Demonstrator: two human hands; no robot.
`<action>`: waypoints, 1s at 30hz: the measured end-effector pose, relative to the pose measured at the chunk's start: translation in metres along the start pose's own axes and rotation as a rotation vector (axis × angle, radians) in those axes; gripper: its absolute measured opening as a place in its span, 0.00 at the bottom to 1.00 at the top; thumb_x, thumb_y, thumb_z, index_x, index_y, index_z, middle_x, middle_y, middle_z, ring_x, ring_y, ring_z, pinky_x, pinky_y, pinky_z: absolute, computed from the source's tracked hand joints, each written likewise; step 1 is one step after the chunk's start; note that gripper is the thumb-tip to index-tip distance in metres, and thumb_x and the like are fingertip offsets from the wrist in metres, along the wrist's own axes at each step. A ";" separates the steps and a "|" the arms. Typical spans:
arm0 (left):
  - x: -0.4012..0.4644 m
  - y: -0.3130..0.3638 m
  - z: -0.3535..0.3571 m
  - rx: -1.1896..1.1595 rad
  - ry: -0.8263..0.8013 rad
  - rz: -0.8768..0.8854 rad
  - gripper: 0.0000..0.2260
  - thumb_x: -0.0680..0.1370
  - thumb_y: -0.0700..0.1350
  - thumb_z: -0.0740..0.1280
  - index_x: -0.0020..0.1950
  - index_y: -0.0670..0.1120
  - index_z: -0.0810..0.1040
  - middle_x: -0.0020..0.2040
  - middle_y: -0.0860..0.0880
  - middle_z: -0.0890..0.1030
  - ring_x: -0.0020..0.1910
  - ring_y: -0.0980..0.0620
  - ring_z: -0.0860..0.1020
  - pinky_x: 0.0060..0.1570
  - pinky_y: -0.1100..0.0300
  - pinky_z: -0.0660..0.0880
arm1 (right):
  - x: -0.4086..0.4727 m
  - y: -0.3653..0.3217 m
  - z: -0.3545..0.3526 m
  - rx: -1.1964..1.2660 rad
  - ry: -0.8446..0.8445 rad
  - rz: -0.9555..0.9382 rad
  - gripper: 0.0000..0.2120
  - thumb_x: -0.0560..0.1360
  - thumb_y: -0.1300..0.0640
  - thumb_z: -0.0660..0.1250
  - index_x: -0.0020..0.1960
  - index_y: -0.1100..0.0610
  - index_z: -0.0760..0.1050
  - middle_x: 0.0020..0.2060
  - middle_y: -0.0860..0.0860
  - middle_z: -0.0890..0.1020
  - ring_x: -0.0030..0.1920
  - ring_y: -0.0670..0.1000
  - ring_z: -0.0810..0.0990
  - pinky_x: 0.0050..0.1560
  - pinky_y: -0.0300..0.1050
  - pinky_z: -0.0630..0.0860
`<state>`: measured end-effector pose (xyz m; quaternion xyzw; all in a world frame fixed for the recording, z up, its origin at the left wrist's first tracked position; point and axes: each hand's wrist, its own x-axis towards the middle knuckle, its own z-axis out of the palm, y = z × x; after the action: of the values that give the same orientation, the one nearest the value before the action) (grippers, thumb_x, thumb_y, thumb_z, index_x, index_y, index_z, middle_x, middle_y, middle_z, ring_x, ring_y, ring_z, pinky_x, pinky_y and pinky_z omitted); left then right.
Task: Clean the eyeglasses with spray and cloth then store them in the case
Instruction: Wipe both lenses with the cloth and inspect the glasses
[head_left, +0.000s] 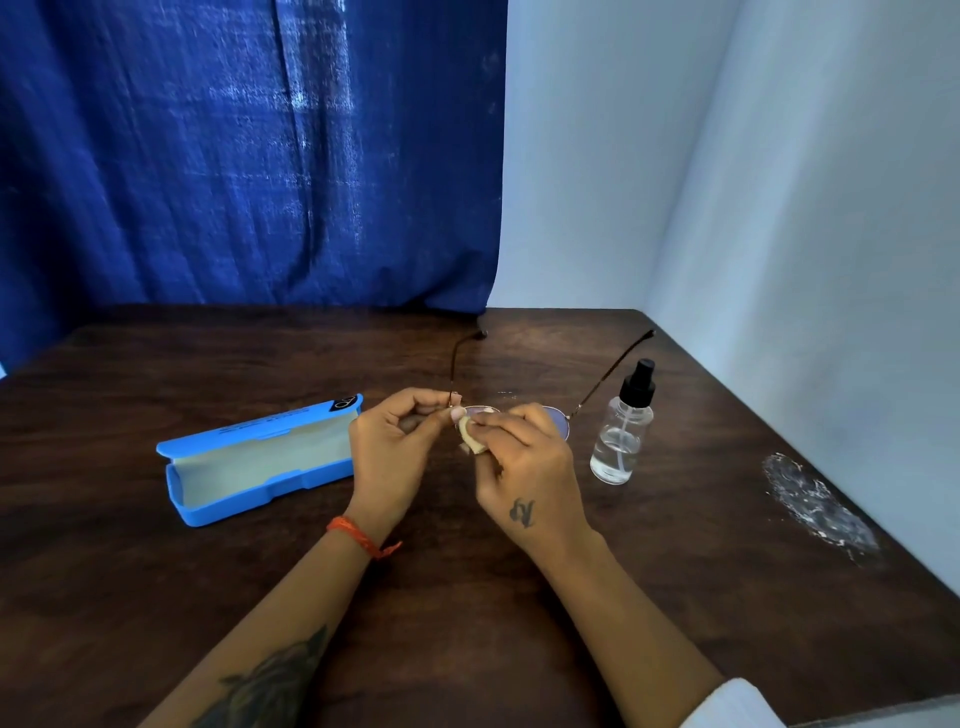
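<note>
Two bare forearms reach forward over a dark wooden bench (675, 597). The left hand (395, 447) has its fingers curled and pinches the glasses (558, 415) at the frame's left corner, near the hinge. The right hand (524, 457) is curled round a small pale cloth (470, 436) and presses it against the left lens. The glasses are held just above the bench, between the two hands, with both arms unfolded and pointing away from the person.

To the left of the hands lies the blue case (260, 462), open, its pale lining showing. To the right stands the clear spray bottle (623, 426) with a black nozzle, close to the right arm of the glasses. Further right, a whitish smear marks the bench. Behind are a blue curtain and a pale wall.

Risks, as a judgement: the frame is thin, so hard rubbing against a one-corner hold could bend it or twist the hinge. The bottle stands so near that a swing of the glasses' arm or the right hand might tip it.
</note>
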<state>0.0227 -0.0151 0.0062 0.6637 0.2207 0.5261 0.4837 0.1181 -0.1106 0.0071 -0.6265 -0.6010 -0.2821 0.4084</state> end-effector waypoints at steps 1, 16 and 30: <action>0.001 0.000 -0.001 0.014 0.007 0.007 0.10 0.70 0.35 0.71 0.42 0.51 0.81 0.38 0.59 0.84 0.42 0.59 0.82 0.43 0.70 0.77 | 0.000 -0.001 0.001 -0.034 0.011 0.002 0.11 0.63 0.70 0.73 0.45 0.63 0.82 0.42 0.55 0.85 0.42 0.53 0.78 0.47 0.42 0.75; 0.004 0.003 -0.005 0.068 0.080 0.024 0.09 0.71 0.35 0.71 0.43 0.49 0.81 0.41 0.56 0.82 0.41 0.63 0.81 0.43 0.72 0.76 | 0.001 0.004 0.001 0.216 0.099 0.128 0.07 0.66 0.66 0.74 0.43 0.59 0.83 0.41 0.49 0.85 0.43 0.49 0.80 0.48 0.37 0.74; 0.013 0.006 -0.015 0.001 0.157 -0.049 0.07 0.70 0.38 0.72 0.43 0.50 0.81 0.43 0.54 0.83 0.42 0.62 0.81 0.43 0.71 0.76 | 0.007 0.023 -0.003 0.430 0.208 0.793 0.09 0.76 0.59 0.65 0.56 0.57 0.79 0.47 0.49 0.82 0.45 0.45 0.79 0.45 0.33 0.73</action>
<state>0.0127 -0.0013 0.0173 0.6152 0.2744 0.5645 0.4771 0.1422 -0.1087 0.0104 -0.6777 -0.3155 -0.0344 0.6633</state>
